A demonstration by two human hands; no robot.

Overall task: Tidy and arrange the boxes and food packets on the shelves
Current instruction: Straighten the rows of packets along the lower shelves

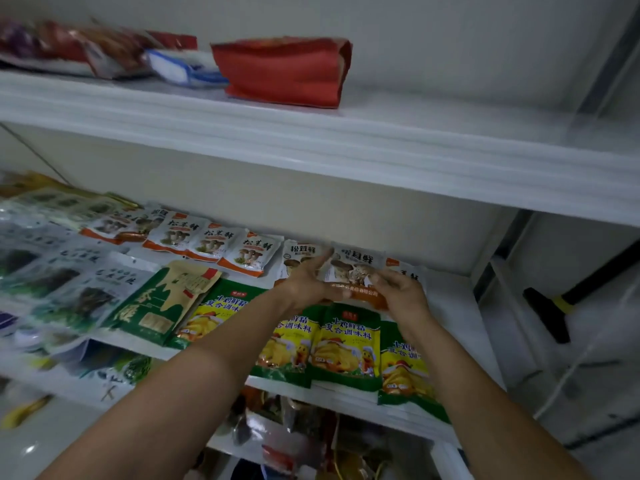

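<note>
I'm holding a white mushroom packet (353, 266) by the middle shelf's (450, 303) back right corner, left hand (304, 285) and right hand (403, 296) grip both pinching its sides.

dim, flat light | left edge blurred — motion smear | wide-angle bending at edges

The mushroom packet (353, 268) is glossy plastic film, lightly crinkled. The green-and-yellow seasoning packets (346, 344) have the same shiny film. The white upper shelf (346, 150) is smooth and faintly glossy. The red bag (284, 71) looks matt and creased; whether it is paper or foil cannot be told.
</note>
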